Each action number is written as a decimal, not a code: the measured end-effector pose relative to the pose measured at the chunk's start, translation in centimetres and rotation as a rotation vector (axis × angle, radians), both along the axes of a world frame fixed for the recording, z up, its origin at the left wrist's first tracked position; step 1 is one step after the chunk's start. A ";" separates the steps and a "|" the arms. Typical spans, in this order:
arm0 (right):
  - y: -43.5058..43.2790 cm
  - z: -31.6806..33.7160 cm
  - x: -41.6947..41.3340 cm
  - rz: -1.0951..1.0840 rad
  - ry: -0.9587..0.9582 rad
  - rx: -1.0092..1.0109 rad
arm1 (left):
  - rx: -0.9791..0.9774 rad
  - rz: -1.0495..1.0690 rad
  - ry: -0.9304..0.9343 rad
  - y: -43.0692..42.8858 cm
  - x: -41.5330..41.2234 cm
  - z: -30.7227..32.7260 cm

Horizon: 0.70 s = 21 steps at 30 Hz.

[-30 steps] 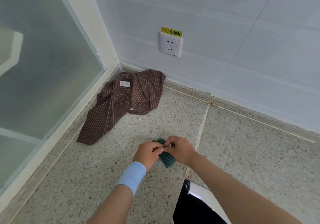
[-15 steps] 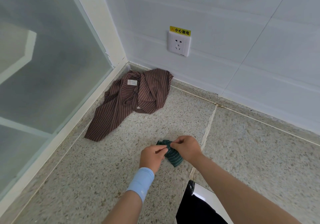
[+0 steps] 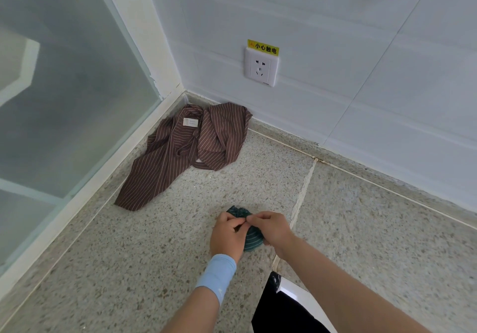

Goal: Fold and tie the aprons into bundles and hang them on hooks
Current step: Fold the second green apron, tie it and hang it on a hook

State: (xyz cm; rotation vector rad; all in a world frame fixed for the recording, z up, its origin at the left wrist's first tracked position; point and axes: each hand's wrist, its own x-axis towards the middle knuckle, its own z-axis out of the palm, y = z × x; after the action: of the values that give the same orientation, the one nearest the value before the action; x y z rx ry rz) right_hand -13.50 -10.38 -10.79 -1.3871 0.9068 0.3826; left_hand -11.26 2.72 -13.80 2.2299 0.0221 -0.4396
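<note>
The green striped apron bundle was located low in the centre of the frame, on the speckled stone table; it was held between both hands. The fingers of the left hand and the right hand were curled narrowly and pinched together at the top of the bundle, fingertips meeting; the tie itself was too small to be made out.

Faults judged possible from this state:
- the knot could be left slack if the pinch were released early; the compressed cloth would then be expected to spring open;
- a thin tie could slip from the fingertips, since little of it appeared to be gripped;
- the bundle could be rolled away over the hard, smooth table under uneven pull.

The bundle was seen as a small, rounded, tightly gathered wad of thin woven cloth, dark green with pale stripes. The brown striped apron lay unfolded in the upper left centre, in the corner by the frosted glass; it was limp, creased and irregular, with a white label showing. The table was granular, matt and flat, crossed by a pale grouted seam.
</note>
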 end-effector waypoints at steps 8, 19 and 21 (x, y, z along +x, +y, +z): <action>-2.7 1.2 0.8 1.180 -0.036 -0.740 | 0.475 -0.277 -0.263 -1.7 1.4 1.0; -4.8 2.3 5.2 0.850 -0.277 -0.618 | -0.042 -0.360 -0.050 -0.1 4.0 -1.1; -4.5 1.4 5.1 0.662 -0.222 -0.532 | -0.082 -0.336 -0.029 0.4 3.9 -1.2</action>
State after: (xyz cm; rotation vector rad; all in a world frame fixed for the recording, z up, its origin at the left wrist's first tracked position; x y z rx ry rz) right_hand -8.41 -14.93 -9.36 -2.1756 0.3473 0.4877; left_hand -7.33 3.10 -15.01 2.1624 -0.3838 -0.5781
